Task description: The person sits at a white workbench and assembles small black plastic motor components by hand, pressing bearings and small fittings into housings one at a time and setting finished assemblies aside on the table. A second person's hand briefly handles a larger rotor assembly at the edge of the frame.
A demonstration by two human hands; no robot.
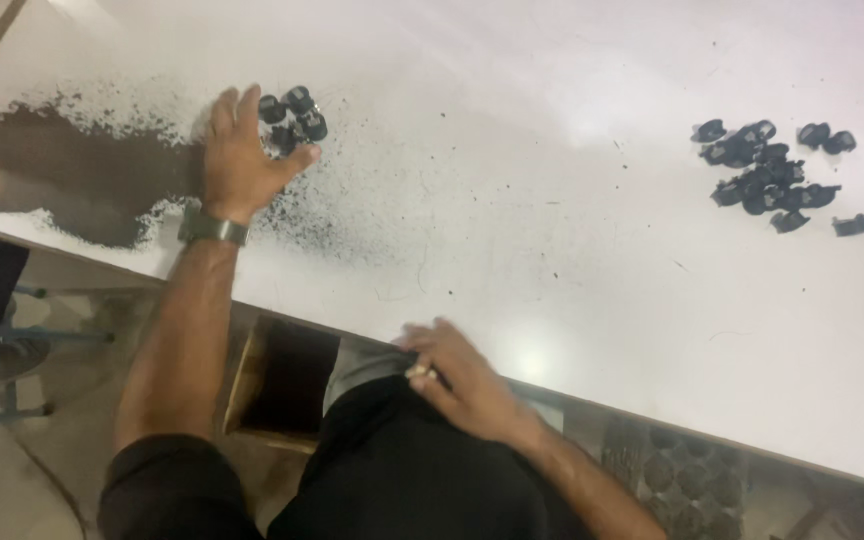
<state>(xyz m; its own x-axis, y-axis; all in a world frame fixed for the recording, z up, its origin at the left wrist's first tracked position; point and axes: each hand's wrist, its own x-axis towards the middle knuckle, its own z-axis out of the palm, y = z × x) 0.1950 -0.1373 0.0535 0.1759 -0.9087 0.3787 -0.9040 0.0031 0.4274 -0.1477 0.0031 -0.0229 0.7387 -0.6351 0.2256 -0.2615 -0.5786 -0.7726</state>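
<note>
My left hand (240,158) rests palm down on the white table (512,200), fingers curled around a small cluster of black plastic parts (292,115) at the fingertips. A watch sits on that wrist. My right hand (462,375) is off the table at its near edge, lying against my dark clothing, fingers bent, a ring on one finger; nothing is visible in it. A bigger heap of black plastic parts (767,175) lies far to the right, away from both hands.
Dark powder (72,165) is smeared over the table's left part and speckles toward the middle. Below the table edge stand an open wooden box (282,380) and a tray of round dark items (687,475).
</note>
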